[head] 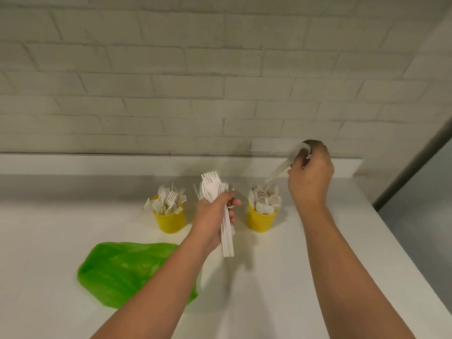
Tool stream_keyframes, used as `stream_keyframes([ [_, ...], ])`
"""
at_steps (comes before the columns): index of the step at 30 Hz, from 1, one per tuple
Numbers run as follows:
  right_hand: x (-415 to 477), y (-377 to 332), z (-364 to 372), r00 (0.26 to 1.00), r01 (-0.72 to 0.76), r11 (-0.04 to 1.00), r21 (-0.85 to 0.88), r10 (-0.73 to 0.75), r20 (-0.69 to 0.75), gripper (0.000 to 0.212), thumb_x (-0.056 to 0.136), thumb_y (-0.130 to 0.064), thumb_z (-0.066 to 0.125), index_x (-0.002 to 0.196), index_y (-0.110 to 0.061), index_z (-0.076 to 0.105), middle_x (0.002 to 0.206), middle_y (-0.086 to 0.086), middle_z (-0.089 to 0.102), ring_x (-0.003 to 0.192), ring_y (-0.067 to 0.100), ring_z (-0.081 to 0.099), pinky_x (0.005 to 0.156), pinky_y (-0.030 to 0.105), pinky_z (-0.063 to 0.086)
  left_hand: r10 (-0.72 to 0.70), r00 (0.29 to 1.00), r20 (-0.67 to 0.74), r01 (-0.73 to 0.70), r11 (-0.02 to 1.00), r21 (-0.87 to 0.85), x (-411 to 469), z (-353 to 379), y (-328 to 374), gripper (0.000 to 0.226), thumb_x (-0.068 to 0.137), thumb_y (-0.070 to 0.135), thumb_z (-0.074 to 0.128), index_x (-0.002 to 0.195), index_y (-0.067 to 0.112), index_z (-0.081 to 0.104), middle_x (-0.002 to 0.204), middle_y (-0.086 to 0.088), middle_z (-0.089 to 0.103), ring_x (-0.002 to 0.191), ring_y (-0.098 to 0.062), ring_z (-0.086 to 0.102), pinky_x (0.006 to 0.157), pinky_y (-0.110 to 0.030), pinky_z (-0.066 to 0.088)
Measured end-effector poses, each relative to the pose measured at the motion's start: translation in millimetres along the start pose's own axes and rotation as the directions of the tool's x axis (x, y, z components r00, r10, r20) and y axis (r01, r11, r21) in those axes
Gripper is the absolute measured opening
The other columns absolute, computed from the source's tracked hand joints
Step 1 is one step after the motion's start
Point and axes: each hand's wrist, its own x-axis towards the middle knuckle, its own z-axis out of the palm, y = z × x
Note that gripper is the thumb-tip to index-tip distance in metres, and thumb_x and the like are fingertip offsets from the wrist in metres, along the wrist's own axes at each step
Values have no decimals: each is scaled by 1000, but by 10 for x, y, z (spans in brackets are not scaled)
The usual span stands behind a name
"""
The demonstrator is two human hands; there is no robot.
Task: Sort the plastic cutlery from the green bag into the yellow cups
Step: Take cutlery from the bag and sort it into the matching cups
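Our left hand (215,216) grips a bundle (227,233) of white plastic cutlery, with fingers and thumb curled round the handles. Fork heads fan out above the knuckles, and the handle ends stick out below the palm, clear of the table (281,277).

Our right hand (310,177) is raised higher and further back, to the right of the left one. Its fingertips pinch a single white spoon (278,169). The spoon is blurred, but its bowl seems to sit up by the fingers. Its handle slants down and to the left, ending just above the spoon cup (260,220).

That yellow cup stands on the table below the right hand and just right of the left hand, packed with spoons, bowls up. The fork cup (170,220), also yellow, stands left of the left hand and is full of forks, tines up. The left hand and its bundle are in front of the gap between the two cups.

The green bag (122,270) lies flat and crumpled on the table, nearer to us than the left hand. Our left forearm crosses over its right edge. We cannot tell whether it holds anything. A pale brick wall (220,69) rises beyond both hands.
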Motion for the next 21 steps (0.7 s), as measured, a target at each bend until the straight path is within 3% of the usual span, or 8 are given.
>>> stream_keyframes([
  [2, -18, 71, 38, 999, 41, 998, -44, -40, 17, 21, 96, -3, 49, 111, -4, 63, 106, 16, 63, 85, 32, 61, 72, 20, 34, -1, 999, 49, -3, 998, 68, 11, 90, -21, 3, 94, 13, 68, 96, 11, 67, 74, -8, 65, 50, -15, 44, 48, -26, 38],
  [5, -85, 174, 145, 991, 91, 990, -110, -79, 110, 20, 94, 1, 52, 111, -2, 63, 105, 19, 60, 82, 36, 60, 68, 28, 35, -17, 991, 131, 1, 993, 116, 25, 153, -27, 6, 94, 13, 66, 88, 13, 67, 71, -8, 59, 48, -14, 42, 48, -25, 34],
  [10, -180, 361, 286, 940, 96, 965, -245, -7, 341, 36, 95, -1, 48, 127, -12, 59, 112, 17, 57, 81, 40, 61, 66, 34, 44, -54, 971, 232, 45, 998, 44, -2, 105, 4, 15, 95, 6, 62, 82, 12, 62, 71, -9, 60, 46, -12, 40, 46, -23, 32],
  [14, -243, 466, 438, 893, 165, 935, -314, -7, 449, 27, 95, -4, 48, 118, -8, 63, 104, 16, 58, 79, 40, 61, 63, 33, 42, -72, 959, 274, 57, 996, 64, 0, 48, 34, 12, 96, 7, 62, 84, 12, 61, 73, -9, 61, 46, -12, 40, 46, -22, 33],
  [16, -274, 512, 504, 852, 266, 882, -389, -26, 523, 22, 93, -8, 51, 113, -5, 62, 100, 16, 61, 82, 39, 61, 63, 33, 42, -75, 956, 285, 57, 996, 70, 1, 32, 45, 11, 96, 7, 61, 86, 11, 61, 75, -10, 62, 46, -12, 42, 45, -22, 35],
  [18, -325, 550, 531, 802, 389, 764, -514, -7, 597, 23, 91, -15, 54, 110, -7, 63, 102, 15, 63, 92, 36, 57, 68, 35, 41, -83, 951, 298, 69, 996, 56, -2, 14, 58, 8, 96, 7, 60, 88, 9, 61, 76, -11, 64, 46, -12, 45, 44, -22, 38],
  [20, -387, 555, 521, 809, 407, 694, -594, 29, 587, 22, 87, -20, 57, 101, -9, 71, 104, 16, 58, 96, 38, 52, 70, 38, 35, -94, 952, 291, 92, 996, 22, -6, 1, 61, 3, 96, 6, 57, 94, 4, 58, 78, -13, 66, 48, -13, 48, 43, -23, 41],
  [21, -422, 528, 505, 836, 376, 707, -599, 20, 548, 22, 86, -20, 58, 96, -10, 74, 105, 17, 55, 96, 38, 49, 71, 40, 34, -98, 955, 281, 104, 995, -4, -11, -4, 60, 3, 96, 5, 55, 97, 2, 56, 78, -13, 66, 49, -14, 50, 44, -23, 43],
])
